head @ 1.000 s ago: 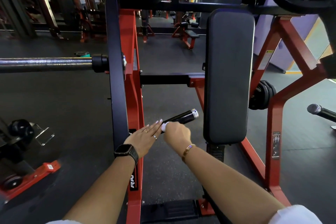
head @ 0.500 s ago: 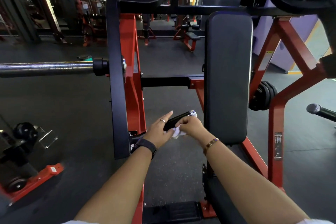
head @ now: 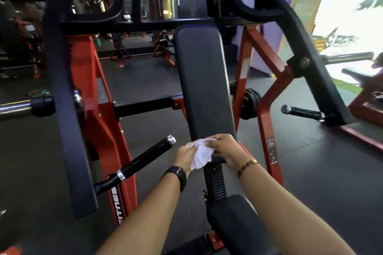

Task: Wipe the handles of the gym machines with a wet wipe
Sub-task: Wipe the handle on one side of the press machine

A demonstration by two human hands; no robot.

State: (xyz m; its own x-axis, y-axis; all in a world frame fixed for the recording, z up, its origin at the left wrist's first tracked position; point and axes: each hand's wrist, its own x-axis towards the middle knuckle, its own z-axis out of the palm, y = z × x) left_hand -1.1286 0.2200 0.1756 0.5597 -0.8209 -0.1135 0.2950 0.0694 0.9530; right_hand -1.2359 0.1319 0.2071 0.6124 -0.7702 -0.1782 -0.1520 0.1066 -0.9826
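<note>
1. I am holding the wet wipe (head: 202,154) up between both hands, in front of the lower end of the back pad (head: 204,80) and above the seat (head: 234,219). It is touching neither handle.
2. My left hand (head: 183,158) is pinching the wipe's left side with its fingers curled in. The loose sheet is hanging down over my palm and hiding my thumb, so I cannot tell how it lies.
3. My right hand (head: 226,148) is gripping the top edge, with the fingers curled over it and pressed close together. I judge that I am pulling the sheet open or refolding it to get a fresh, flat face.
4. The left handle (head: 148,156) is sticking out free just beside my left hand, with its capped end pointing up and away.
5. The right handle (head: 300,112) is sitting well apart, on the far side of the pad, and nothing is touching it.
6. I am keeping the wipe spread rather than balled, probably because a flat sheet wraps more easily round a bar. The sheet is thin and limp, so it may bunch if I am gripping it loosely.
</note>
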